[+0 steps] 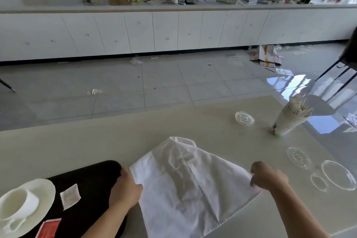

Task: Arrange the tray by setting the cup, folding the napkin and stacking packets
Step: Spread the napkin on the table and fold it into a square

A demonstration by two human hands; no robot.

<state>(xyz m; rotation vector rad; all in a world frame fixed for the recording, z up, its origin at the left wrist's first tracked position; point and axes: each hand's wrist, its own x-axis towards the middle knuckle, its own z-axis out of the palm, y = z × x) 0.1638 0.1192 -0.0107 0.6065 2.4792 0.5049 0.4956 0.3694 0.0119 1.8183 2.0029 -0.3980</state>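
A white cloth napkin (185,185) lies partly spread on the beige table, its far end humped up. My left hand (126,187) pinches its left edge beside the tray. At the napkin's right corner, my right hand (268,177) grips the cloth. The black tray (92,177) sits at the lower left. On it stand a white cup (17,205) on a white saucer (45,189), a white packet (70,196) and a red packet (49,229).
Several clear plastic lids (337,175) lie on the table to the right, another lid (244,118) farther back. A stack of paper cups (289,120) stands at the right. Beyond the table are a tiled floor with litter and white cabinets.
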